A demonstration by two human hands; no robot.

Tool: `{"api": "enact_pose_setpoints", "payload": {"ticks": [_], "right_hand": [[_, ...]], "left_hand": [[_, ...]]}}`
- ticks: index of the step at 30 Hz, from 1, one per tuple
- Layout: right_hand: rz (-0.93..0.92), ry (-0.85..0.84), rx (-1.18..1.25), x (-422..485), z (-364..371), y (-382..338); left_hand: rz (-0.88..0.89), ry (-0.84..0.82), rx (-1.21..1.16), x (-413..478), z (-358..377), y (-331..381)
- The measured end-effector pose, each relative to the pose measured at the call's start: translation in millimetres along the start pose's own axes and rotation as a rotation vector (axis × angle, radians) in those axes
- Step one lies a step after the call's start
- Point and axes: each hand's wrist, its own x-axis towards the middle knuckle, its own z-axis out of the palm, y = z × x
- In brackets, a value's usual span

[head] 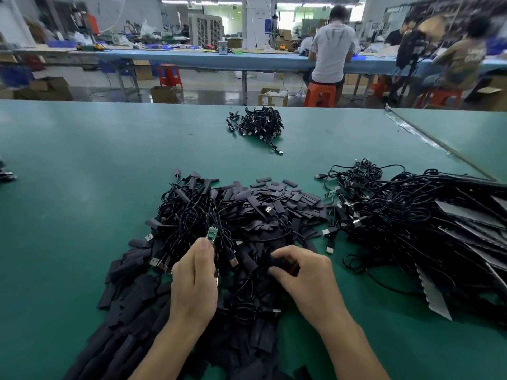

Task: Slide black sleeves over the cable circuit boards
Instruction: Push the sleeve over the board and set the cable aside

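My left hand (193, 281) pinches a small green circuit board (212, 233) upright by its lower end, its cable trailing into the heap below. My right hand (301, 272) rests just to the right, fingers curled around a flat black sleeve (285, 266) picked from the heap. Under both hands lies a big heap of loose black sleeves (274, 204) mixed with black USB cables (186, 215). The two hands are a short gap apart.
A large tangle of black cables (417, 223) with bare boards covers the right of the green table (82, 187). A smaller bundle of cables (258, 124) lies farther back at centre. People sit on orange stools at a blue bench beyond the table's far edge.
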Motion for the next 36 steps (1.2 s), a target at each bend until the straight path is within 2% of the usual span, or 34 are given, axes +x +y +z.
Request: {"api": "enact_pose_setpoints", "payload": {"ticks": [7,12,18,28,33,36], "right_hand": [[0.055,0.184,0.157,-2,-1,-5],[0.109,0.192,0.386,-1,-2,-7],[0.135,0.169,0.602,1,-4,-9],[0.088,0.135,0.581,1,-2,-10],[0.132,0.147,0.605,2,-2,-8],[0.128,0.096,0.587,1,-1,-8]], "left_hand": [[0.05,-0.133,0.064,10,-1,6],[-0.001,-0.284,0.101,7,7,2],[-0.162,-0.347,-0.031,10,2,-9],[-0.19,-0.395,-0.034,12,-1,-5],[-0.225,-0.401,-0.041,12,-1,-5],[-0.243,-0.389,-0.066,12,-1,-4]]}}
